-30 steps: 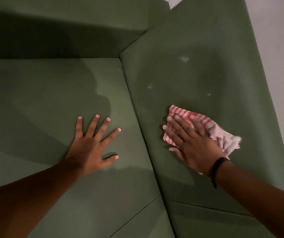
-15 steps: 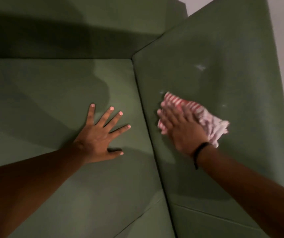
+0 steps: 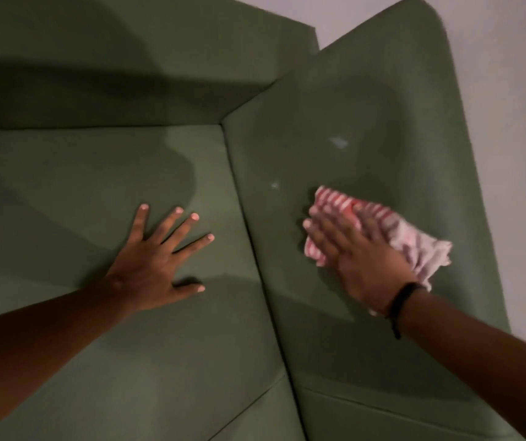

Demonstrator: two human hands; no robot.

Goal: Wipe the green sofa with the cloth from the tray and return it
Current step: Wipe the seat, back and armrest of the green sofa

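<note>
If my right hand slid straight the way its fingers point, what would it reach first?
Likely the small pale spot on the green sofa, just ahead of the right hand.

place: home living room | cue: green sofa (image 3: 382,122), plain wall (image 3: 510,90)

A plain, pale wall (image 3: 510,90) is seen at the upper right, unmarked and grey-white, with a sliver of it also shown at the top edge. The rest of the view is filled by the green sofa (image 3: 382,106). The light is dim, and broad soft shadows are cast across the upholstery.
</note>
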